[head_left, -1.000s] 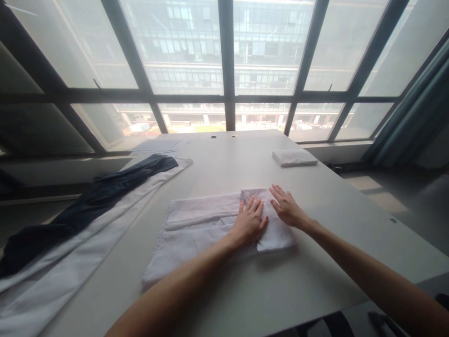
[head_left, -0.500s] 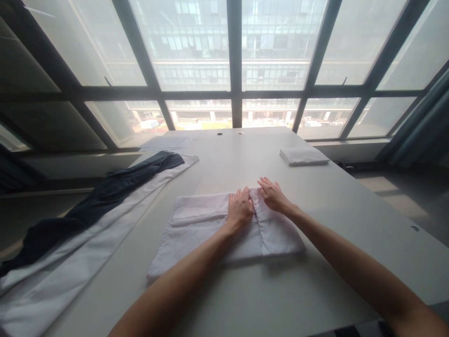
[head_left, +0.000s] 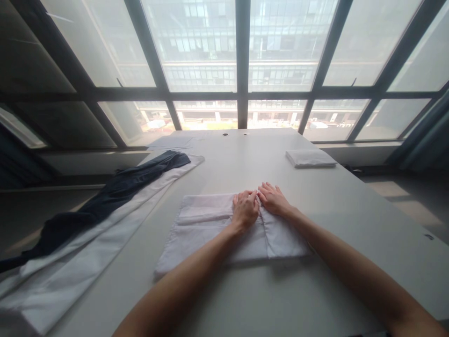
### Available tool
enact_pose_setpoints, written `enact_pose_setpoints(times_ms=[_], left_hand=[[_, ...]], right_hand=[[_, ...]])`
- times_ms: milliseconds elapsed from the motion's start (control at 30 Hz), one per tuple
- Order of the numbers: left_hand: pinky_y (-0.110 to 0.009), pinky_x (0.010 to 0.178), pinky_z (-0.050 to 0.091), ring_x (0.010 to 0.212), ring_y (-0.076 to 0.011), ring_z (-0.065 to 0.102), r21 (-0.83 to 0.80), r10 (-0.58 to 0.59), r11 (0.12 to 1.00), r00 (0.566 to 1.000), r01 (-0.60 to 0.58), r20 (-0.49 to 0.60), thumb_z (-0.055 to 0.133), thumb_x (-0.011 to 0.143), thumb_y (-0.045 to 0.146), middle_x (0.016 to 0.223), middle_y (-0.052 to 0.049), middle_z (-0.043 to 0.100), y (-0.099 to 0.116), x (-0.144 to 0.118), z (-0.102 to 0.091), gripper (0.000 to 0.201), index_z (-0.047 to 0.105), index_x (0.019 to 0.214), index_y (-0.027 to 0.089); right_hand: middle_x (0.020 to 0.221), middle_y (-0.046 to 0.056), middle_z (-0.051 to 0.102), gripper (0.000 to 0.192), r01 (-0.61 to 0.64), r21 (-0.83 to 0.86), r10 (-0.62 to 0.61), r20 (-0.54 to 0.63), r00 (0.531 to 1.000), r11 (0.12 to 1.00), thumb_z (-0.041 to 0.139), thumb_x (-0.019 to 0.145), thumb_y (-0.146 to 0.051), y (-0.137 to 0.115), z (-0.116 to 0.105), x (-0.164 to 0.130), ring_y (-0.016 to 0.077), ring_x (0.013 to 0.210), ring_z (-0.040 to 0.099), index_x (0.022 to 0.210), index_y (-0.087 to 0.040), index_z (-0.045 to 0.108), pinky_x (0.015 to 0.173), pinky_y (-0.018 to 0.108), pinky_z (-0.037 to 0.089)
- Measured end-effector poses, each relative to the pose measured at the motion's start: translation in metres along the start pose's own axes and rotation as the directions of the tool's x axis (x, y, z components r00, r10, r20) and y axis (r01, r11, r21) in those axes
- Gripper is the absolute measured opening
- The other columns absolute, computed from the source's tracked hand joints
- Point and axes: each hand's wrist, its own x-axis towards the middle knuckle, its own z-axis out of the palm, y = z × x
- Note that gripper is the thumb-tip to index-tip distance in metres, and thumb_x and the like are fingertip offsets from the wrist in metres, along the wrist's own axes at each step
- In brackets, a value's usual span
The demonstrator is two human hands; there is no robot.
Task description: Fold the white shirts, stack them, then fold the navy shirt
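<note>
A folded white garment [head_left: 203, 241] lies in front of me, with a slit-like opening across its left part and a seam running down its right part. My left hand [head_left: 245, 208] rests on the upper middle of the garment, its fingers bent and gathered on the cloth beside the seam. Close to its right, my right hand [head_left: 273, 199] lies over the garment's top edge, fingers stretched out and palm down. The fingertips of both hands almost meet at the seam. Cloth beneath the palms is hidden.
On the left of the white table [head_left: 242, 164] lie a long white cloth [head_left: 101, 248] and a dark blue garment [head_left: 115, 196]. A folded white cloth [head_left: 310, 158] sits at the back right. Papers [head_left: 170, 142] lie at the far left, before large windows.
My left hand's fingers have bent inward at the seam. My right hand has come slightly closer to the left and lies lower on the cloth. The view has shifted a little.
</note>
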Motion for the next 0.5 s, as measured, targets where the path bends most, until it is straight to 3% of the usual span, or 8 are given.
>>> enact_pose_setpoints(times_ms=[200,367,500], left_hand=[[-0.046,0.113,0.032,0.130,-0.0279,0.049,0.077,-0.064,0.995,0.998,0.065,-0.022,0.051,0.097,0.022,0.139,-0.012,0.059,-0.004,-0.001,0.007,0.051,0.049,0.148,0.023],[-0.053,0.117,0.025,0.130,-0.0256,0.050,0.012,0.000,1.000,0.999,0.000,0.041,0.049,0.097,0.018,0.136,-0.006,0.062,-0.006,0.000,0.009,0.042,0.061,0.134,0.033],[-0.044,0.113,0.034,0.123,-0.0231,0.056,-0.100,0.053,0.994,0.998,-0.050,0.022,0.050,0.094,0.016,0.129,-0.006,0.064,-0.008,0.005,0.006,0.039,0.068,0.126,0.029]], right_hand=[[0.159,0.014,0.042,0.049,-0.035,0.050,0.037,-0.054,0.998,0.998,0.027,0.107,-0.032,0.006,0.006,0.002,0.0250,0.151,0.030,0.147,-0.015,0.051,0.122,0.052,0.021],[0.159,0.013,0.043,0.049,-0.032,0.094,0.040,-0.082,0.996,0.995,0.031,0.105,-0.027,0.011,0.014,0.004,0.0239,0.151,0.031,0.148,-0.015,0.049,0.123,0.051,0.020],[0.156,0.012,0.048,0.048,-0.026,0.163,0.058,-0.194,0.979,0.986,0.036,0.101,-0.020,0.012,0.014,0.003,0.0231,0.147,0.038,0.146,-0.015,0.052,0.122,0.048,0.025]])
